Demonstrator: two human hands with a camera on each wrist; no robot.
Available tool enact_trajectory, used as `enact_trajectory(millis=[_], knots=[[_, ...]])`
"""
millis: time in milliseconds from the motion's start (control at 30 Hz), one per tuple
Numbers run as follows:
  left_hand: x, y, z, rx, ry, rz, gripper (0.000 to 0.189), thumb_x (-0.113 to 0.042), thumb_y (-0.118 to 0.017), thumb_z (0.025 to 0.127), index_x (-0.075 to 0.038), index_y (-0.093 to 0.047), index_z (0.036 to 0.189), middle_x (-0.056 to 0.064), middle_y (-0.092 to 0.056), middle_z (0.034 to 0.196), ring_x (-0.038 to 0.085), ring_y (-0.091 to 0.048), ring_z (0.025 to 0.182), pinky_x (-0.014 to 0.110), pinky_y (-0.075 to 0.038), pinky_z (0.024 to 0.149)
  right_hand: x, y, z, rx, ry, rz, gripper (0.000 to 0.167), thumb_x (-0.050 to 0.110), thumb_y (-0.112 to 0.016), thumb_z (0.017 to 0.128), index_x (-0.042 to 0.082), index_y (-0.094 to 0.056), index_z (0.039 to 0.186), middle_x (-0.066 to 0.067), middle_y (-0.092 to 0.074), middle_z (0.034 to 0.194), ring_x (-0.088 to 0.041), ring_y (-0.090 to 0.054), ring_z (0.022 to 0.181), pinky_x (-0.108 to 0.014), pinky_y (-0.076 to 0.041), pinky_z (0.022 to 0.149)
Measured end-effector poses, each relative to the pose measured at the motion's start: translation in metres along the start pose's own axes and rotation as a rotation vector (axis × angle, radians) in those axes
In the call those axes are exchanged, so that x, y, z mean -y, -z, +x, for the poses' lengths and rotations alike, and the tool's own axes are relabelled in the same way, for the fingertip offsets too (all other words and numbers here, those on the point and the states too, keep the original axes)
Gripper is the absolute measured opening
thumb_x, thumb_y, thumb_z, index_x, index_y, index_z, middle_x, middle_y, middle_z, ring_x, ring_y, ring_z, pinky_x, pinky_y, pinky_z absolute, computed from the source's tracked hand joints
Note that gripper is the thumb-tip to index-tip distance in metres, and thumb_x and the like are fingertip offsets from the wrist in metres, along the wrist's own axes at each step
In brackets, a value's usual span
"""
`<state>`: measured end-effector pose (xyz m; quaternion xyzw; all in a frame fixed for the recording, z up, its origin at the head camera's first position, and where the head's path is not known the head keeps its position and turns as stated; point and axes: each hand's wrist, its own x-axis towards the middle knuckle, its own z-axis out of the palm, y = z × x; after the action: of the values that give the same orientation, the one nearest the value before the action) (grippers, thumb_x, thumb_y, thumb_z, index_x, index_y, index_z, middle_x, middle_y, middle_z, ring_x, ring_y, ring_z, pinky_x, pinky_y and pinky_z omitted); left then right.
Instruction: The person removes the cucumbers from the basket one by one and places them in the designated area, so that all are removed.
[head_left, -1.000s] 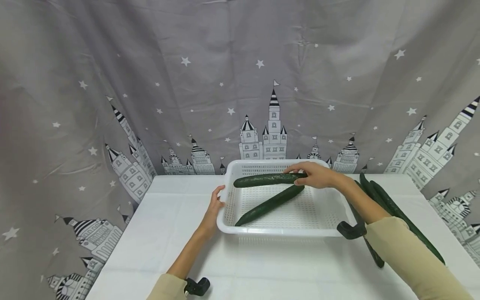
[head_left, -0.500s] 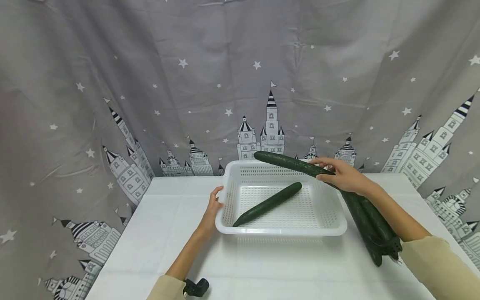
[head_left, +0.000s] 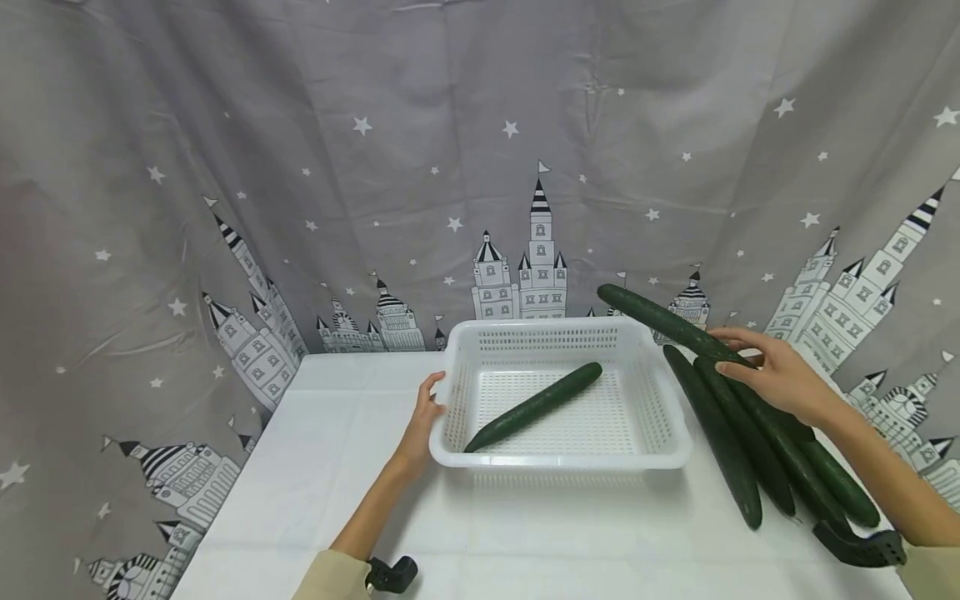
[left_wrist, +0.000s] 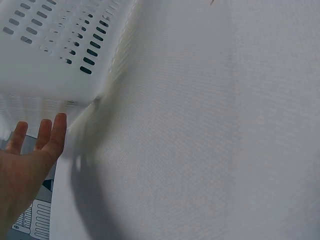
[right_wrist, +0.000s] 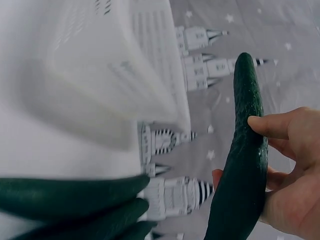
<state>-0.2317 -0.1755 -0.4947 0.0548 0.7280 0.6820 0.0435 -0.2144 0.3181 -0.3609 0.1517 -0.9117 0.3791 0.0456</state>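
A long dark green cucumber (head_left: 652, 318) is held up by my right hand (head_left: 780, 375) beyond the right end of the white basket (head_left: 562, 462). Thumb and fingers pinch it, as the right wrist view shows, with its far end pointing up and left. Inside the basket one cucumber (head_left: 534, 407) lies slantwise on the perforated floor. My left hand (head_left: 420, 421) rests against the basket's left end. In the left wrist view its fingers (left_wrist: 59, 131) are extended beside the basket wall, not wrapped over the rim.
Several cucumbers (head_left: 716, 437) lie side by side on the table to the right of the basket, partly under my right hand and forearm. White cloth (head_left: 337, 442) covers the table. Behind it hangs a grey curtain (head_left: 390, 167) printed with castles and stars.
My right hand has carried the cucumber out from over the basket to the right, above the cucumbers on the table. My left hand stays at the basket's left end.
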Motion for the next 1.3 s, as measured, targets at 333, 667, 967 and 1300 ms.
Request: enact_trajectory(millis=[333,667,967,1300], knots=[[-0.001,0.0,0.0,0.005,-0.003,-0.009,0.063,-0.018,-0.034,0.093,-0.021,-0.018,0.154,0.02,-0.036,0.145,0.033,-0.041,0.124,0.046,-0.034,0.099,-0.049,0.014,-0.037,-0.11,-0.13,-0.085,0.047,0.01,-0.059,0.099,-0.008,-0.043,0.139,-0.041,-0.045,0.122,-0.062,-0.053,0.097,-0.061,-0.05,0.067],[-0.003,-0.001,-0.001,0.005,-0.002,-0.012,0.064,-0.018,-0.033,0.093,-0.02,-0.017,0.155,0.021,-0.035,0.144,0.034,-0.04,0.123,0.042,-0.036,0.096,-0.098,0.02,-0.064,-0.177,-0.266,-0.177,0.047,0.007,-0.057,0.098,-0.014,-0.04,0.137,-0.041,-0.044,0.113,-0.05,-0.049,0.088,-0.048,-0.045,0.06],[-0.003,-0.001,0.0,0.01,0.005,-0.012,0.065,-0.018,-0.034,0.092,-0.021,-0.017,0.155,0.02,-0.035,0.145,0.033,-0.04,0.123,0.042,-0.035,0.097,-0.137,0.023,-0.08,-0.18,-0.415,-0.181,0.053,0.013,-0.053,0.102,-0.015,-0.031,0.142,-0.047,-0.032,0.122,-0.061,-0.04,0.098,-0.063,-0.042,0.071],[-0.002,0.0,0.0,0.004,-0.002,-0.009,0.064,-0.018,-0.034,0.092,-0.02,-0.018,0.154,0.021,-0.037,0.143,0.033,-0.042,0.121,0.043,-0.036,0.097,-0.165,0.019,-0.089,-0.171,-0.477,-0.222,0.05,0.014,-0.058,0.099,-0.014,-0.038,0.135,-0.045,-0.039,0.114,-0.058,-0.048,0.092,-0.059,-0.044,0.068]])
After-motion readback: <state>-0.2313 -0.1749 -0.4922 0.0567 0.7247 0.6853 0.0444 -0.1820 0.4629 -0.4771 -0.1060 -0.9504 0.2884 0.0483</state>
